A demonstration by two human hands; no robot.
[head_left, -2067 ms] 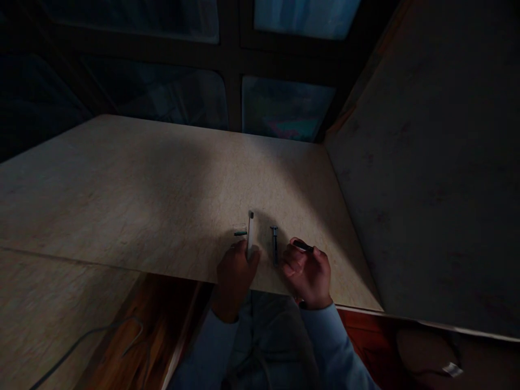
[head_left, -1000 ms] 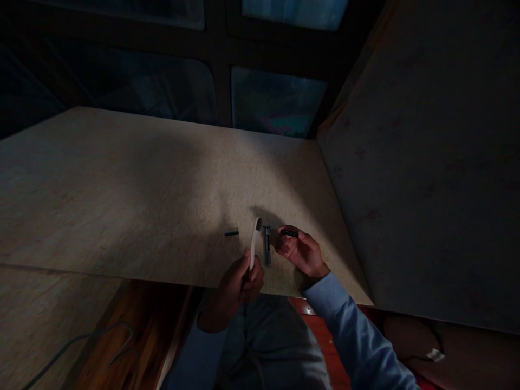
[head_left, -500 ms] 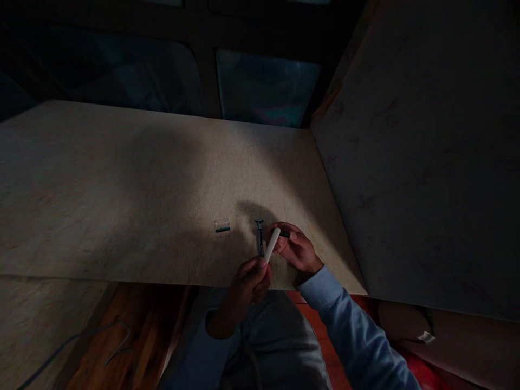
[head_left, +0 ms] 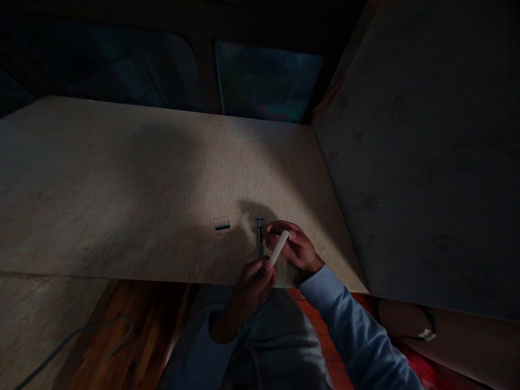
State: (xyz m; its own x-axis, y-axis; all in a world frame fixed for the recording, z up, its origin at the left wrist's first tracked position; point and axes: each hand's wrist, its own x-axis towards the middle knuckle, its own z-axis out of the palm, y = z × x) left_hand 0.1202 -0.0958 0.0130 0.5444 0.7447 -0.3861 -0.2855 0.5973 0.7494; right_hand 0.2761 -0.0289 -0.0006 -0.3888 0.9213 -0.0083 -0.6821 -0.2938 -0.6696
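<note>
Both your hands pinch, the pale toothbrush (head_left: 279, 247) slanting forward and right from your left hand (head_left: 252, 283) toward the small black piece (head_left: 275, 231) in your right hand (head_left: 299, 247), just right of the razor (head_left: 260, 236) on the counter (head_left: 174, 216).

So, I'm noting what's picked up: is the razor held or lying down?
Lying down: the razor rests on the table; the left hand holds the toothbrush and the right hand a small black piece.
</note>
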